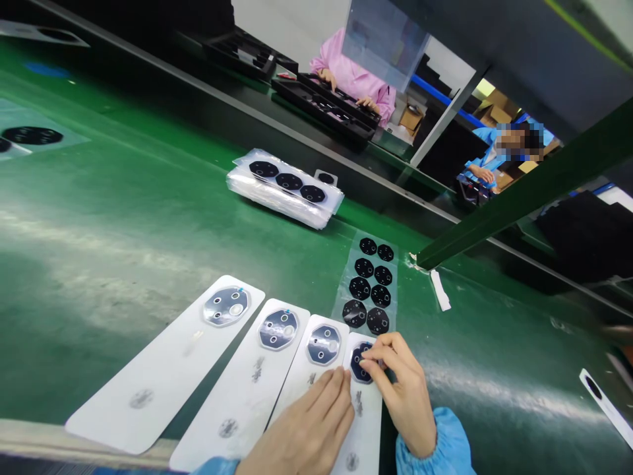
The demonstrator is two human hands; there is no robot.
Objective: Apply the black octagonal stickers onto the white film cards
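Note:
Several long white panels with rounded corners lie side by side at the table's near edge, among them the leftmost panel [171, 366] and a second panel [237, 389]. Each carries an octagonal piece with round holes near its far end, such as this shiny grey octagon [324, 344]. My left hand [309, 422] lies flat, fingers stretched together, across the two rightmost panels. At the far end of the rightmost panel [368, 409], my right hand [403, 379] pinches at a black octagonal sticker [360, 364]; the fingertips partly cover it. Just beyond lies a clear sheet of black octagonal stickers [373, 270].
A stack of clear-wrapped sheets [281, 198] with black octagons stands farther back. A green post [519, 191] rises at right, near a white paper strip [440, 290]. Another panel [608, 409] lies far right. Two people work beyond, one in a pink sleeve [331, 56].

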